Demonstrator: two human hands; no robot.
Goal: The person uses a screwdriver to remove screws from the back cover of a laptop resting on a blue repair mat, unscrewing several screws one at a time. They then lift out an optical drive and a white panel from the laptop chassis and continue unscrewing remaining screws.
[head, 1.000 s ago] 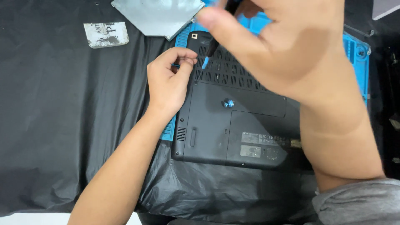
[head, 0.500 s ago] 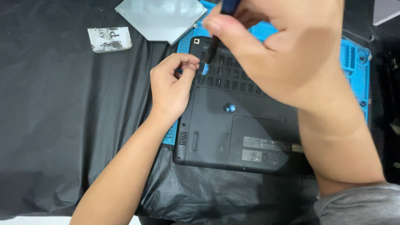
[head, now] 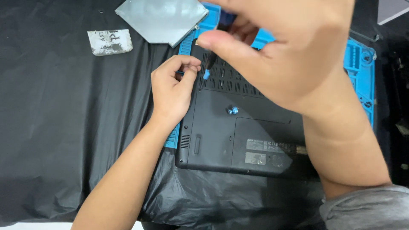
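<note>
Hands worked on a black laptop [head: 238, 132].
Right hand [head: 294, 55] gripped a screwdriver [head: 209, 64]; left hand [head: 172, 87] fingers pinched shut at its edge. The tip might slip and scratch.

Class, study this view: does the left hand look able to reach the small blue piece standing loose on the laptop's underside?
Probably yes. The left hand rests at the laptop's edge, and the small blue piece stands on open casing nearby; the right hand is held higher up.

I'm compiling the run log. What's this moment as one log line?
right hand: holds screwdriver | left hand: on laptop edge | loose blue bit on base | grey panel aside
</note>
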